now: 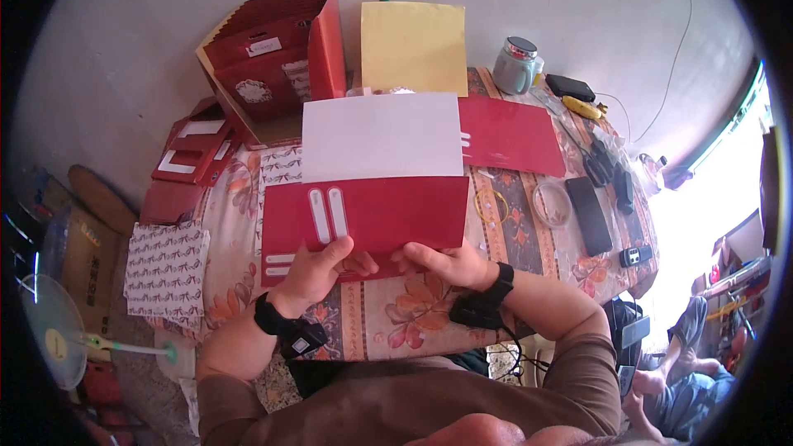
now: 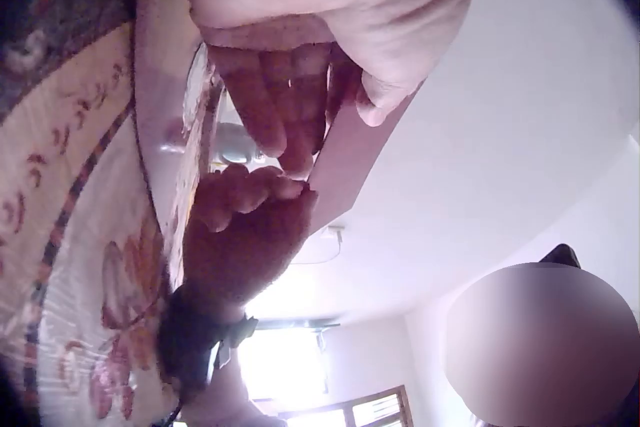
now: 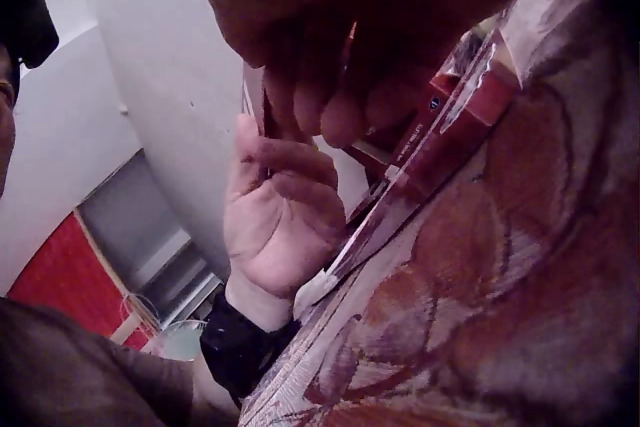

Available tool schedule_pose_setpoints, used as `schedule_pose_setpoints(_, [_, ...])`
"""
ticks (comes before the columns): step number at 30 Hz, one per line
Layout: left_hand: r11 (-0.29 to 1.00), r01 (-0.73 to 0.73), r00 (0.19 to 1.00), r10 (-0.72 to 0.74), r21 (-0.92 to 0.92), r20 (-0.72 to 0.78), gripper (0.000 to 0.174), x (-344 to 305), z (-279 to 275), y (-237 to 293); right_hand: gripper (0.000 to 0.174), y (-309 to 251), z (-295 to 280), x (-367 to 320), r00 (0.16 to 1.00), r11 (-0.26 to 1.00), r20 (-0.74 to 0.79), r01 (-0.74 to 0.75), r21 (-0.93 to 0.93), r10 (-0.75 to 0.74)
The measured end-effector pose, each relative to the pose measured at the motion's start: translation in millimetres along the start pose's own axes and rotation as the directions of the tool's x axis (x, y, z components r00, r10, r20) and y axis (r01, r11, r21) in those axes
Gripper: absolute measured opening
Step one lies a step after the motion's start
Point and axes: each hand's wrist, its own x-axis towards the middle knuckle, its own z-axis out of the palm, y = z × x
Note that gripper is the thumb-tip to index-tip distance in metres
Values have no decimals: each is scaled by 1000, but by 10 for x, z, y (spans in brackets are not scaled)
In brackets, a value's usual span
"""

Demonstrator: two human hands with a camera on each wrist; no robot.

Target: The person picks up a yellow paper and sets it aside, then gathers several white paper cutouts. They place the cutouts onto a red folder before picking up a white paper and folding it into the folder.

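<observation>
A red card sheet (image 1: 405, 211) with two long white-edged slots and a white sheet (image 1: 382, 136) rising behind its top edge is held up over the table. The left hand (image 1: 318, 274) pinches its lower edge near the slots, thumb in front and fingers behind. At the lower right edge, the right hand (image 1: 446, 264) pinches it the same way. Another red piece with small white labels (image 1: 279, 271) shows beneath at the left. In the left wrist view, the fingers of the left hand (image 2: 290, 97) and the right hand (image 2: 245, 227) are close together at the card's edge.
Behind stand a red accordion folder (image 1: 326, 41) and a yellow sheet (image 1: 413, 48). A flat red sheet (image 1: 516, 136), a round container (image 1: 552, 203), a phone (image 1: 589, 215) and a lidded mug (image 1: 515, 66) lie or stand rightward. Patterned paper (image 1: 167, 271) is at the left.
</observation>
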Motion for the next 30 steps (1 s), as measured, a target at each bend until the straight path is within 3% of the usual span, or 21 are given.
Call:
schedule_pose_setpoints(3, [1000,-25,996,24,-17,-81,30,30,-22,72,21,17,-50,-1,999,997,-44,-30,68,33])
schedule_pose_setpoints(5, [993,-18,994,30,115,-107,27,42,-93,91,21,8,-76,-12,996,995,-66,-62,79,68])
schedule_pose_setpoints(13, [979,5,990,24,203,-139,16,66,-88,111,23,-20,-115,-23,994,994,-54,-94,61,98])
schedule_pose_setpoints(23, [966,-108,978,146,234,-150,14,57,-82,26,26,32,-101,-20,991,988,-35,-122,99,126])
schedule_pose_setpoints(25, [967,-117,977,153,227,-148,14,56,-57,18,29,48,-79,-10,1000,1000,16,-3,6,3])
schedule_pose_setpoints(30, [974,-54,993,74,218,-87,14,11,68,-28,26,26,-7,19,998,978,-11,60,-200,-64])
